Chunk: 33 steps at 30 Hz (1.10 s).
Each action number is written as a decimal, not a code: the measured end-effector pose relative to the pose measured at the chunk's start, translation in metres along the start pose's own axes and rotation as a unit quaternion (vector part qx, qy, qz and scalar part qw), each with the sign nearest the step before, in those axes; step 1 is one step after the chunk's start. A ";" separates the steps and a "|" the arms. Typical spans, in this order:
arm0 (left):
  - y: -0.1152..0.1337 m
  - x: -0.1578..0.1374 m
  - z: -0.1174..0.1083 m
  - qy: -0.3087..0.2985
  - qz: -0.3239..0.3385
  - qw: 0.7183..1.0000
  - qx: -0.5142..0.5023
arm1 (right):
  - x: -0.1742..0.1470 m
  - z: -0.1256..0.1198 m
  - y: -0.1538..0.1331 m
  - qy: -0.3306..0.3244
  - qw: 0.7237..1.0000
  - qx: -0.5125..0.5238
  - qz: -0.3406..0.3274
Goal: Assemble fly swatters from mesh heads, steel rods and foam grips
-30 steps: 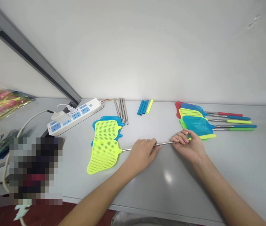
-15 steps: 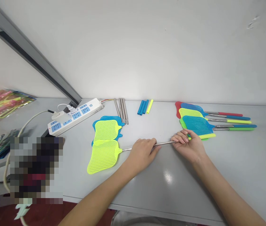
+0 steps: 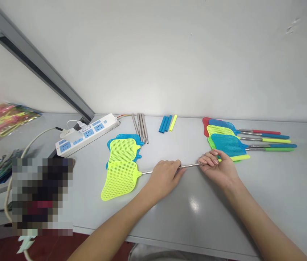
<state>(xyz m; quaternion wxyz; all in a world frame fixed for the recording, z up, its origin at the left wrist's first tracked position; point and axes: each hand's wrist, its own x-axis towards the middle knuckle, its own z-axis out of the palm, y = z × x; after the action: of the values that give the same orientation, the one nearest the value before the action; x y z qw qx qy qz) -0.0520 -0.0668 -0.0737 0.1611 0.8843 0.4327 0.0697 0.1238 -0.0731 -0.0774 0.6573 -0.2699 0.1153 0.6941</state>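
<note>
The yellow fly swatter was held across the table between its near and far edges, its long axis running sideways, the grip end angled slightly toward the far edge. The left hand was nearer the mesh head, its fingers closed over the metal rod from above. The right hand was palm up, its fingers curled round the place where the rod met the yellow grip, hiding the join. A short stretch of rod showed between the 2 hands. Near the far edge lay 4 loose rods and 4 sleeves. The grip crossed in front of the stacked swatters; contact was unclear.
</note>
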 end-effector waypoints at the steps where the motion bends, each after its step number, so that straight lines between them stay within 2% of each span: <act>1: 0.000 0.000 -0.001 -0.003 0.001 1.000 0.001 | 0.000 0.000 -0.001 0.001 1.000 -0.006 0.000; 9: 0.009 -0.002 -0.006 -0.049 -0.003 0.999 0.010 | 0.000 0.002 -0.018 0.036 0.998 -0.042 0.028; 13: 0.018 -0.003 -0.006 -0.071 -0.004 0.997 0.029 | -0.007 0.009 -0.027 0.025 0.996 -0.081 0.011; 18: 0.024 -0.003 -0.006 -0.050 0.011 0.998 0.038 | -0.012 0.012 -0.039 0.032 0.996 -0.081 -0.020; 23: 0.023 -0.002 -0.010 -0.049 0.012 0.999 0.018 | -0.013 0.009 -0.056 0.038 0.992 -0.067 -0.100; 27: 0.021 -0.001 -0.015 -0.053 0.011 0.998 0.013 | -0.014 0.007 -0.061 0.047 0.992 -0.072 -0.096; 33: 0.018 -0.001 -0.021 -0.035 0.034 0.997 0.056 | -0.012 0.003 -0.065 0.039 0.993 -0.056 -0.091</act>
<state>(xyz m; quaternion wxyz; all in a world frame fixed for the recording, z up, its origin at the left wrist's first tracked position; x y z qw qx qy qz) -0.0449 -0.0727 -0.0478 0.1239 0.9079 0.3999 0.0199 0.1862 -0.0750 -0.0556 0.6963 -0.3430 0.0770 0.6258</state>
